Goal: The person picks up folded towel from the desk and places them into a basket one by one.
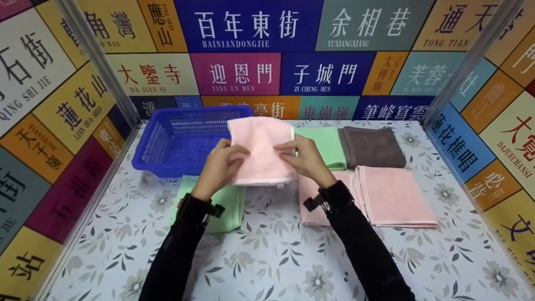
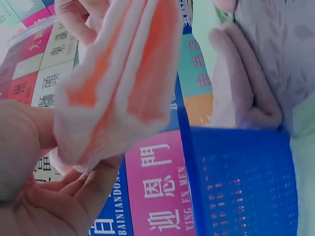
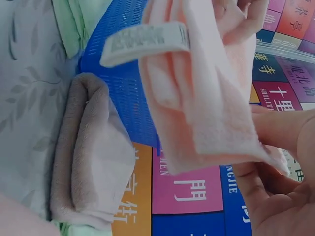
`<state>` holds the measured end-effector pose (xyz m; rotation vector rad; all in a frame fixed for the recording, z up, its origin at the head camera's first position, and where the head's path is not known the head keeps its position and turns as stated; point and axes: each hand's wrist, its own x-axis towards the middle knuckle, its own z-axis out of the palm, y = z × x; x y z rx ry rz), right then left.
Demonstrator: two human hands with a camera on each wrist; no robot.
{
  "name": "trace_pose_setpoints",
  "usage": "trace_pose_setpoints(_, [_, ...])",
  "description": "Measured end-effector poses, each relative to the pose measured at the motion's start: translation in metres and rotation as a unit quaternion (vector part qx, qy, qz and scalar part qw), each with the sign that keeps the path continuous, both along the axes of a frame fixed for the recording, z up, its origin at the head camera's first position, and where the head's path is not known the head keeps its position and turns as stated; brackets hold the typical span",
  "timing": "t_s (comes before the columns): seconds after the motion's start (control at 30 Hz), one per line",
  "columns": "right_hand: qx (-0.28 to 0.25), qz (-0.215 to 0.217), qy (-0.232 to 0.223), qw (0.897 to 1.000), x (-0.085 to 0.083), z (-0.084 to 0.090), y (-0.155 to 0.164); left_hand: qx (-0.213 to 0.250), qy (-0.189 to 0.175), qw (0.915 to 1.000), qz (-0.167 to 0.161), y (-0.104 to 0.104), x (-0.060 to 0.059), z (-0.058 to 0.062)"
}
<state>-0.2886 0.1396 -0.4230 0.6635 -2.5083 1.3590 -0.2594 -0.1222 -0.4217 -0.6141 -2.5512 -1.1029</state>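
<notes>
A folded pink towel [image 1: 263, 154] is held up over the middle of the table, between both hands. My left hand [image 1: 222, 165] pinches its left side, thumb and fingers on opposite faces. On the right side my right hand [image 1: 308, 159] grips it the same way. The left wrist view shows the stacked layers of the towel [image 2: 118, 83] edge-on above the left hand [image 2: 64, 191]. A white label [image 3: 147, 43] sticks out from the layers in the right wrist view, where the right hand [image 3: 275, 172] holds a lower corner.
A blue plastic basket [image 1: 146, 161] stands at the back left. A green towel [image 1: 228, 213] lies in front of it, partly under the left forearm. To the right lie another green towel [image 1: 334, 146], a grey-brown towel [image 1: 374, 146] and two pink towels [image 1: 397, 196], all folded.
</notes>
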Motion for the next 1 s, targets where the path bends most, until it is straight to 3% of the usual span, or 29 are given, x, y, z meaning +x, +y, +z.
trace_pose_setpoints(0.17, [0.008, -0.022, -0.006, 1.000, -0.021, 0.006, -0.020, 0.014, 0.015, 0.9994, 0.030, -0.011, -0.020, 0.003])
trace_pose_setpoints(0.33, [0.017, -0.014, -0.011, 1.000, -0.041, 0.012, -0.038, 0.032, 0.022, 0.9982, 0.047, -0.024, -0.037, 0.009])
trace_pose_setpoints(0.57, [0.030, 0.008, -0.024, 0.999, -0.067, 0.018, -0.062, 0.023, -0.024, 0.9972, 0.067, -0.045, -0.060, 0.017])
trace_pose_setpoints(0.77, [0.035, 0.022, -0.048, 0.998, -0.083, 0.007, -0.079, 0.017, -0.054, 0.9953, 0.078, -0.056, -0.076, 0.012])
trace_pose_setpoints(1.0, [0.051, 0.025, -0.073, 0.996, -0.096, -0.012, -0.097, 0.010, -0.076, 0.9920, 0.100, -0.068, -0.085, 0.001])
